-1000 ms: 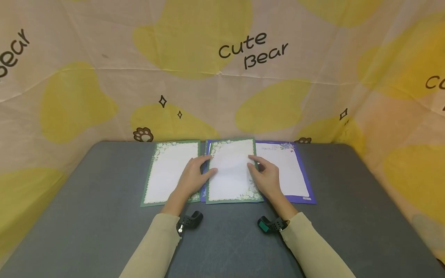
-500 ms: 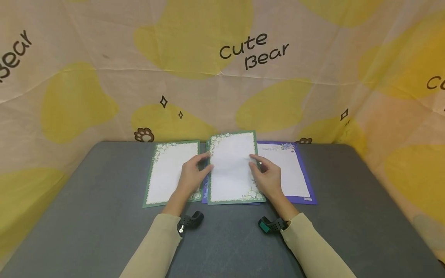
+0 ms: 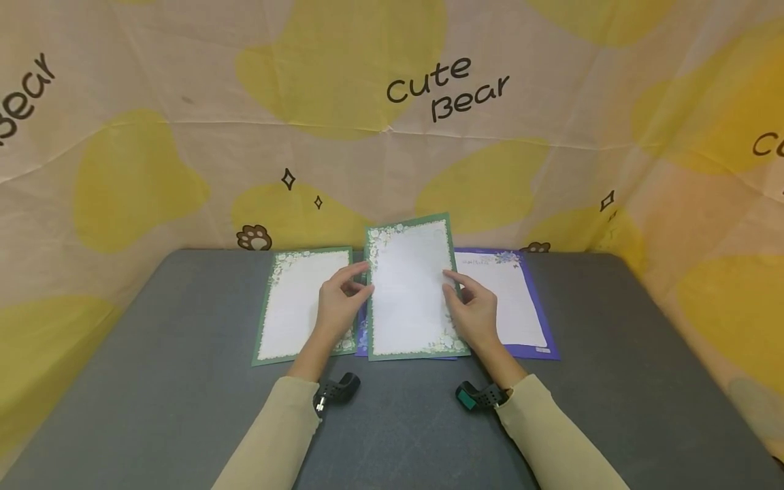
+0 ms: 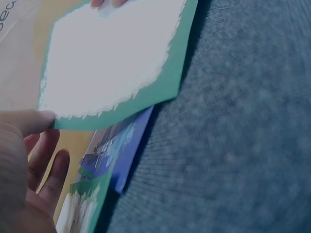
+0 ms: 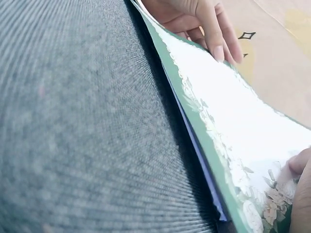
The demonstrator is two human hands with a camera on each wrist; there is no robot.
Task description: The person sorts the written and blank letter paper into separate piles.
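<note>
A green-bordered sheet of stationery paper (image 3: pixel 409 292) with printed white flowers is tilted up at its far edge in the middle of the head view. My left hand (image 3: pixel 334 305) pinches its left edge. In the left wrist view the thumb lies on the paper (image 4: pixel 112 63) and the other fingers are behind it. On the opposite edge, my right hand (image 3: pixel 475 309) pinches the sheet, its thumb over the printed face. The right wrist view shows the paper (image 5: pixel 228 107) bowing slightly between both hands. Its near edge stays low, overlapping the purple paper underneath.
Another green-bordered sheet (image 3: pixel 300 299) lies to the left. A purple-bordered sheet (image 3: pixel 505 299) lies to the right, and more purple paper (image 3: pixel 362 333) peeks out under the held sheet. A grey table (image 3: pixel 398 429) carries them, with a printed cloth (image 3: pixel 343 156) hanging behind.
The far edge of the held sheet has risen steadily above the table's back edge. Both hands have shifted only slightly, and the left thumb has drawn back toward the paper's left edge.
</note>
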